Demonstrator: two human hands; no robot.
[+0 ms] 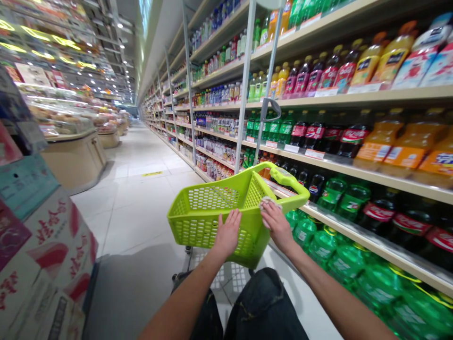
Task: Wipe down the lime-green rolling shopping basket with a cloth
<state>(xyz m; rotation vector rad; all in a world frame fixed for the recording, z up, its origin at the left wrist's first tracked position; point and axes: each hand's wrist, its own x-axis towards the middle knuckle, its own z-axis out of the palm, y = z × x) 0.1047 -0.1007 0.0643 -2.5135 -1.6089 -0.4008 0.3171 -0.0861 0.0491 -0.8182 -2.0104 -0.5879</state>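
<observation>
**A:** Where does the green basket [198, 212] stand?

**B:** Straight ahead at twelve o'clock, close in front of the person's knees [262, 302]. It sits on a wheeled frame [184, 276] on the tiled floor [141, 203] of a shop aisle, tipped a little, with its right side higher. It looks empty from here.

**A:** And the left hand [228, 233]?

**B:** It lies flat on the outside of the basket's near wall, just under the rim. The fingers are spread and straight, so it grips nothing and only presses against the mesh.

**A:** The right hand [278, 226]?

**B:** It is at about one o'clock, at the near right corner of the basket. Its fingers are curled onto a white cloth [266, 203], holding it against the rim where the handle [290, 182] begins. The handle arches up and away toward two o'clock.

**A:** What is around it?

**B:** At three o'clock are long shelves [354, 170] of soft drinks. Green bottles [329, 245] stand on the low shelf just beside the basket, with dark cola and orange bottles on the shelves above. At nine o'clock there are stacked cardboard boxes [46, 255] printed in red. Beyond them, toward ten o'clock, is a curved display counter [74, 156]. The aisle runs off toward eleven o'clock.
</observation>
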